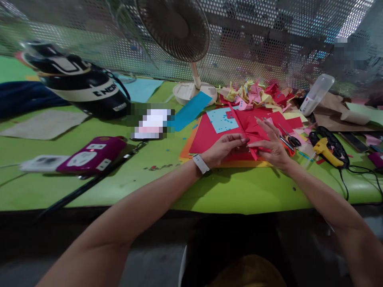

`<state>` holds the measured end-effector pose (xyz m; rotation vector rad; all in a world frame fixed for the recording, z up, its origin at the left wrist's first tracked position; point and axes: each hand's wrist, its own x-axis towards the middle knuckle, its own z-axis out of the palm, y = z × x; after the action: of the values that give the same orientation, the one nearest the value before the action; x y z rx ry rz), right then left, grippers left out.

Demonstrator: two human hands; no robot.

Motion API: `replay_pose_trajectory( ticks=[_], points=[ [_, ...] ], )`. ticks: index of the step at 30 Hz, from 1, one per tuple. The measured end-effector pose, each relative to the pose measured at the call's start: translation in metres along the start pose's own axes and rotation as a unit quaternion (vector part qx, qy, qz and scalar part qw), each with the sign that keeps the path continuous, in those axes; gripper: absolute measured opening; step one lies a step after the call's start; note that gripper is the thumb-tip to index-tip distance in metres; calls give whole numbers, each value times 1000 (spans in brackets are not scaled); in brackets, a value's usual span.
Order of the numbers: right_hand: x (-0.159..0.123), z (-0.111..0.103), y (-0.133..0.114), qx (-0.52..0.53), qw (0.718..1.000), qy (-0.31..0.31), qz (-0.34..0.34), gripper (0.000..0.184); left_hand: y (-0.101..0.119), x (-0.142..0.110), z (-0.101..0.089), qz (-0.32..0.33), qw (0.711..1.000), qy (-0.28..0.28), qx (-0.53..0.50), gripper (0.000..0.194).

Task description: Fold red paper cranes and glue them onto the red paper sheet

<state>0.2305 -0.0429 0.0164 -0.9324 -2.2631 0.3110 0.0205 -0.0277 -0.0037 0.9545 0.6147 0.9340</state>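
Note:
In the head view, a red folded paper crane [253,129] is held between my two hands, above a stack of coloured sheets. My left hand [225,148], with a pale watch strap at the wrist, is closed, pinching the crane's near left side. My right hand [273,148] holds its right side, the paper between thumb and fingers, the upper fingers stretched out. Parts of the crane are hidden by the fingers and merge with the red sheet [203,139] beneath. A light blue sheet [221,124] with small blue scraps lies just behind my left hand.
A heap of folded paper pieces [254,95] lies behind the stack. To the right are scissors [290,137], a yellow glue gun [327,153] with its cord, and a bottle [317,95]. On the left are a fan [196,89], phone [152,124], purple power strip [89,155] and dark flask [86,89].

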Motion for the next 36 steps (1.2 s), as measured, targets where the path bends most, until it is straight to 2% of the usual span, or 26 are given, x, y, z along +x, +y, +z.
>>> replay_pose_trajectory(
  ticks=[4,11,14,20,23,30,36],
  points=[
    [1,1,2,7,999,14,-32,17,1,-2,2,-9,1000,-25,3,28],
    [4,3,5,35,999,8,-6,8,-2,0,0,-6,999,-34,25,27],
    [3,9,10,65,997,43,4,2,-4,0,1,-9,999,-25,30,25],
    [2,18,16,93,989,107,28,12,-5,1,4,-1,1000,1,26,24],
    [1,17,15,80,991,97,35,13,-6,2,4,16,999,11,40,21],
    [2,14,11,40,996,72,44,23,-9,0,5,63,996,-8,69,27],
    [3,14,10,26,997,70,35,20,-13,3,2,83,992,-11,96,27]
  ],
)
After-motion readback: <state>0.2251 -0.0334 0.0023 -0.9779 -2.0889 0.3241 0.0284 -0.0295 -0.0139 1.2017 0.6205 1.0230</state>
